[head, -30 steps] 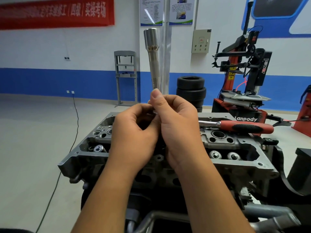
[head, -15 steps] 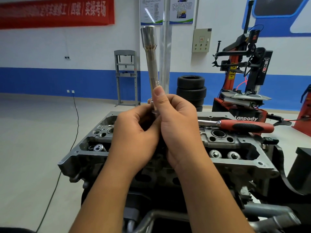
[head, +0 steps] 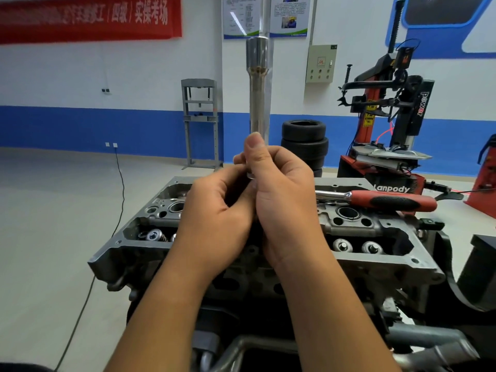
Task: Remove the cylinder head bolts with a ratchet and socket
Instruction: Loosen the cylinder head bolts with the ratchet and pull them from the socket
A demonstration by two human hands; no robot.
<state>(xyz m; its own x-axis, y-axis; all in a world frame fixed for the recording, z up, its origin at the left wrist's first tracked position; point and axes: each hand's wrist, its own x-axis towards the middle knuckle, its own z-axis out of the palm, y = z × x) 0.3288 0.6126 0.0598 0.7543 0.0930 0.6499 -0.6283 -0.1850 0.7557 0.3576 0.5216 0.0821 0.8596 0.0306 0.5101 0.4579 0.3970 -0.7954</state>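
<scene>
A long chrome extension bar with a socket [head: 257, 84] stands upright above the grey cylinder head [head: 389, 253]. My right hand [head: 281, 194] grips its lower end, thumb pressed up along the shaft. My left hand [head: 214, 218] curls against the right, its fingers closed on something at the bar's base that the hands hide. The red-handled ratchet [head: 386, 200] lies flat on the head's far right side, apart from both hands. Valve springs [head: 357, 247] show in the open wells.
A red tyre changer [head: 389, 135] stands behind the engine at the right, a stack of tyres [head: 304, 140] behind the middle, a grey press frame [head: 200, 119] by the blue-and-white wall. A black cable [head: 118, 183] runs over the floor at the left. Pipes [head: 429, 345] lie below the head.
The extension bar has tilted from leaning left to almost upright and shifted slightly right. Both hands stay clasped at its base; the ratchet has not moved.
</scene>
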